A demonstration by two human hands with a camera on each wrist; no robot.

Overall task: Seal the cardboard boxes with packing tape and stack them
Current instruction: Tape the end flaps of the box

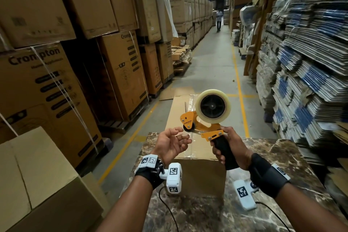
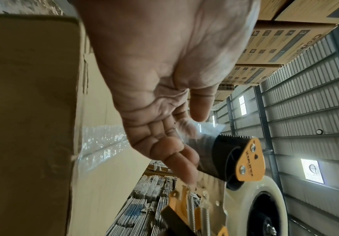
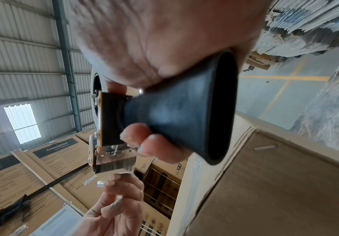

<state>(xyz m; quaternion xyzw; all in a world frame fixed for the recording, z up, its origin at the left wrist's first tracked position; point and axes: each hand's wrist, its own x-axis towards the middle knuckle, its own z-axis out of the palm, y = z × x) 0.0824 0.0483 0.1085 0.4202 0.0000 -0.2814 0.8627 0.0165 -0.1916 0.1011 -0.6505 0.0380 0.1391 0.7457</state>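
Note:
A plain cardboard box (image 1: pixel 185 113) lies on the marble table (image 1: pixel 282 165), with a strip of clear tape along its top. My right hand (image 1: pixel 216 151) grips the black handle of an orange tape dispenser (image 1: pixel 205 120), held in the air over the box. Its clear tape roll (image 1: pixel 212 106) points up. My left hand (image 1: pixel 183 133) is at the dispenser's roller end, fingers relaxed and loosely curved. In the left wrist view the tape's loose end (image 2: pixel 204 131) lies against those fingertips (image 2: pixel 186 167), under the toothed blade. The handle (image 3: pixel 180 115) fills the right wrist view.
Tall stacks of printed cartons (image 1: pixel 47 90) line the left side, and a plain box (image 1: pixel 37 175) stands at the lower left. Piles of flattened cartons (image 1: pixel 310 62) fill the right. A yellow-lined aisle (image 1: pixel 212 66) runs ahead, with a person (image 1: pixel 218 19) far down it.

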